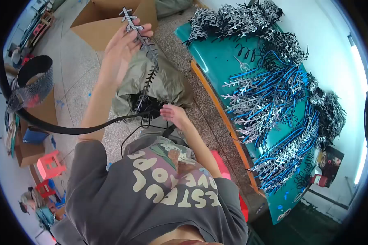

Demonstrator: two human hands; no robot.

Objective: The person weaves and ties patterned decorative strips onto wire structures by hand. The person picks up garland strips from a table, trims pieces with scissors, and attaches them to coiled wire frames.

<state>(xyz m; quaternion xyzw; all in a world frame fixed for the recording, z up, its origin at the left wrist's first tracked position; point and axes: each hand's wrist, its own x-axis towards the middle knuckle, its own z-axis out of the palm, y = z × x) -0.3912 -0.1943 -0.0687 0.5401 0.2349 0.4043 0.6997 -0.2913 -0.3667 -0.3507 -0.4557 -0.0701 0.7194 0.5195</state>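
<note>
My left hand [129,45] is raised in front of me, with a dark, silver-patterned leafy strip [152,55] running across its fingers. The strip's tip sticks up past my fingertips, and its lower part hangs down toward a greenish-grey sack [167,75]. At the sack's dark mouth, a tangle of black strands [149,105] shows. Close beside that tangle is my right hand [174,116], its fingers bent together. What lies between them is too small to make out.
To the right, a green-topped table [210,49] with an orange edge carries piles of silver-black leafy sprigs [249,90] on blue stems and a pair of scissors [242,64]. A cardboard box [86,26] stands ahead; a pink stool [51,165] is left. A black curved band [65,130] crosses the left side.
</note>
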